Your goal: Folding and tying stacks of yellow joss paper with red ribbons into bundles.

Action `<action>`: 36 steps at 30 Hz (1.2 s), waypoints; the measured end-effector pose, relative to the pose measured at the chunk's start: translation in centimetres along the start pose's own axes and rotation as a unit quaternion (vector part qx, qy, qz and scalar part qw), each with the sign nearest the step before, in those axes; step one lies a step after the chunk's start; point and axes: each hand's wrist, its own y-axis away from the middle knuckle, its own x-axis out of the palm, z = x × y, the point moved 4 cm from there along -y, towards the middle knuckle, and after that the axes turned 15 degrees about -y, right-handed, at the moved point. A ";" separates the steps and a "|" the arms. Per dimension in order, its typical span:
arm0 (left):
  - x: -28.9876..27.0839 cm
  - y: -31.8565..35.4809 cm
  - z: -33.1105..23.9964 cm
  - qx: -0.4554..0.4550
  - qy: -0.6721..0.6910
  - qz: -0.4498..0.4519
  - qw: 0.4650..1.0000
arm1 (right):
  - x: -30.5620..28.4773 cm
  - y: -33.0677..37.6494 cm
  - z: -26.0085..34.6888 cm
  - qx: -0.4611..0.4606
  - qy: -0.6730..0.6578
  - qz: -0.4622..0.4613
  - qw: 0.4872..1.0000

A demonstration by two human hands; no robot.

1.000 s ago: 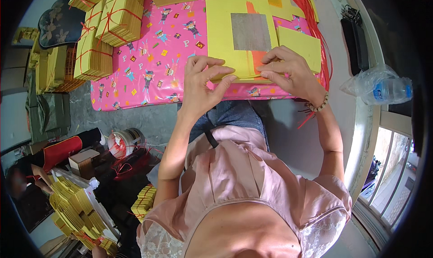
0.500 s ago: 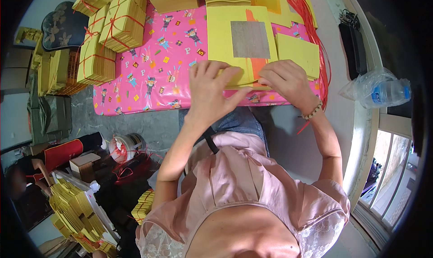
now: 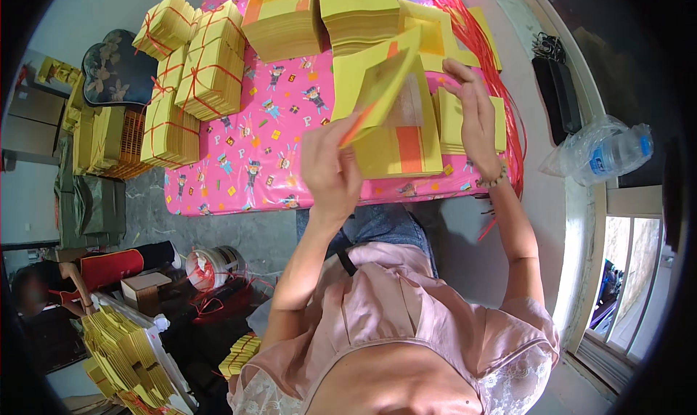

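My left hand [image 3: 330, 169] is closed on the edge of a yellow paper sheet [image 3: 396, 77] with an orange stripe, which stands tilted up and slightly blurred. Under it lies a stack of yellow paper [image 3: 374, 161] bearing an orange band and a grey square, partly hidden by the raised sheet. My right hand [image 3: 475, 114] has its fingers apart and holds nothing. It hovers over a smaller yellow paper stack [image 3: 451, 128] at the right of the table.
A pink patterned tablecloth [image 3: 239, 190] covers the table. Tall yellow paper stacks [image 3: 283, 41] stand at the back, bundles tied with red string [image 3: 210, 81] at the left. Red strands [image 3: 512, 128] hang along the right side. A plastic bottle [image 3: 610, 153] lies by the window; another person [image 3: 65, 273] is at lower left.
My left hand has lifted the sheet's near edge up from the stack. My right hand has let go of the paper edge and moved right and away, its fingers spreading.
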 end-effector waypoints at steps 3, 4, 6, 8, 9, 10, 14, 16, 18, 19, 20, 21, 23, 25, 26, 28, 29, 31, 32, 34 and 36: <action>-1.3 0.1 1.1 -0.092 0.122 -0.055 0.987 | -0.3 -1.9 -1.4 -0.020 0.013 -0.029 0.999; -1.4 0.1 1.7 -0.154 0.219 -0.066 0.961 | -0.3 -2.6 -1.5 -0.024 0.012 -0.028 0.999; -1.8 -0.3 2.0 -0.156 0.258 -0.081 0.950 | -0.1 -3.6 -1.8 -0.023 -0.045 -0.036 0.998; -1.8 -0.5 2.3 -0.158 0.296 -0.093 0.937 | 0.3 -4.6 -1.8 -0.042 -0.054 -0.033 0.997; -1.4 -0.5 2.6 -0.165 0.310 -0.088 0.932 | 0.5 -4.9 -1.6 -0.058 -0.061 -0.029 0.996; -1.0 -0.4 3.0 -0.173 0.324 -0.081 0.927 | 0.5 -4.9 -1.5 -0.060 -0.061 -0.028 0.996; 0.8 0.9 4.3 -0.156 0.304 -0.040 0.939 | 0.3 -4.1 -3.6 -0.003 -0.089 -0.006 0.996; 1.4 1.4 4.3 -0.175 0.359 -0.038 0.916 | 0.8 -3.6 -3.6 0.013 -0.112 -0.006 0.994; 1.4 1.5 4.7 -0.168 0.358 -0.040 0.918 | 1.3 -3.0 -3.4 0.022 -0.126 -0.042 0.991; 1.3 1.5 4.7 -0.162 0.356 -0.040 0.920 | 1.4 -2.9 -3.4 0.022 -0.126 -0.041 0.991; 1.3 1.5 4.8 -0.162 0.355 -0.041 0.920 | 1.3 -2.8 -3.5 0.028 -0.134 -0.044 0.990; 1.4 1.4 4.7 -0.158 0.349 -0.038 0.923 | 1.2 -2.8 -3.6 0.033 -0.141 -0.049 0.988; 1.6 1.3 4.6 -0.153 0.345 -0.034 0.925 | 0.6 -2.4 -5.6 0.027 -0.127 -0.084 0.988; 1.6 1.7 4.9 -0.151 0.310 -0.043 0.938 | 0.9 -2.4 -5.0 0.024 -0.116 -0.112 0.987; 1.6 1.8 5.1 -0.151 0.309 -0.044 0.938 | 1.0 -2.3 -4.4 0.019 -0.111 -0.080 0.990; 1.5 1.5 5.0 -0.145 0.319 -0.049 0.935 | 1.3 -2.5 -3.2 0.015 -0.106 -0.047 0.993; 1.3 1.4 4.8 -0.145 0.319 -0.050 0.935 | 1.3 -2.6 -3.3 0.041 -0.103 -0.036 0.993; 1.3 1.1 4.4 -0.171 0.369 -0.017 0.914 | 1.7 -2.8 -1.9 0.067 -0.097 -0.025 0.993; 1.2 0.7 4.1 -0.170 0.370 -0.018 0.913 | 2.3 -2.5 -1.0 0.086 -0.188 0.005 0.978; 2.0 0.2 2.9 -0.205 0.466 0.079 0.857 | 3.6 -2.2 -0.5 0.105 -0.277 0.035 0.955; 2.4 -0.7 1.2 -0.207 0.488 0.117 0.840 | 5.4 -1.7 -1.5 0.156 -0.374 0.081 0.911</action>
